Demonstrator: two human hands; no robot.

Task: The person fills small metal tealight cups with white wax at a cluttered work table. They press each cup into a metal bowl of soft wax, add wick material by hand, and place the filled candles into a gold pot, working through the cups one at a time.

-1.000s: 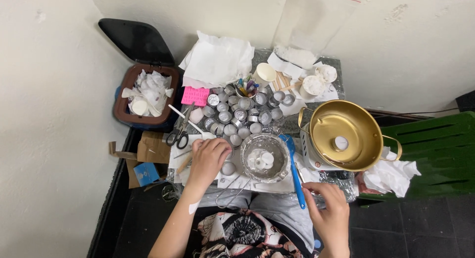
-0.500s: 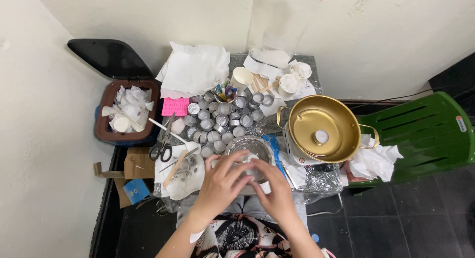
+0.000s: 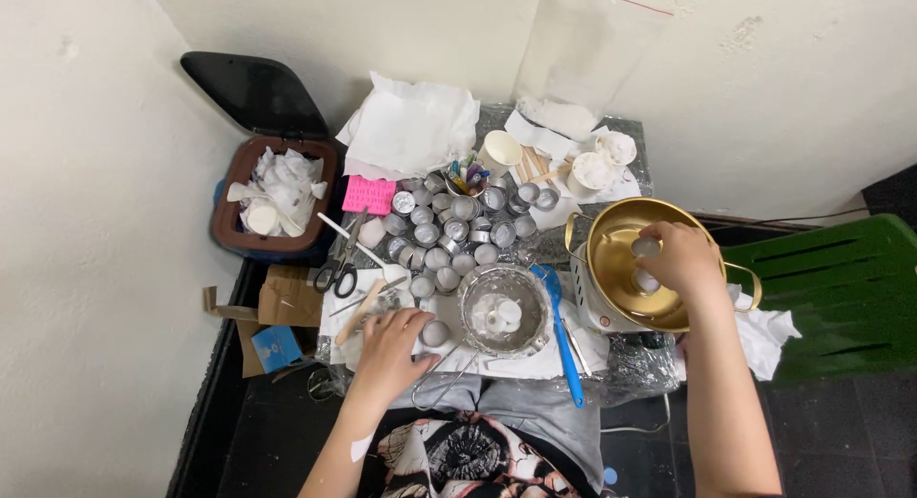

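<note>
Half a second ago both your hands were at the glass bowl point(image 3: 502, 312), but now your right hand point(image 3: 676, 257) holds a small white wax piece point(image 3: 647, 247) in closed fingertips over the gold pot point(image 3: 630, 269), while your left hand point(image 3: 394, 338) rests loosely curled beside a small metal cup point(image 3: 435, 333).

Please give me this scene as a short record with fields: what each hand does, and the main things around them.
left hand: rests on the table, fingers at a small metal cup
right hand: over the gold pot, holding a small white round piece
glass bowl: between the hands, white pieces inside
blue spatula: lies right of the bowl
scissors: left of the grouped metal cups
bin: at the table's left, lid open, white scraps inside
</note>
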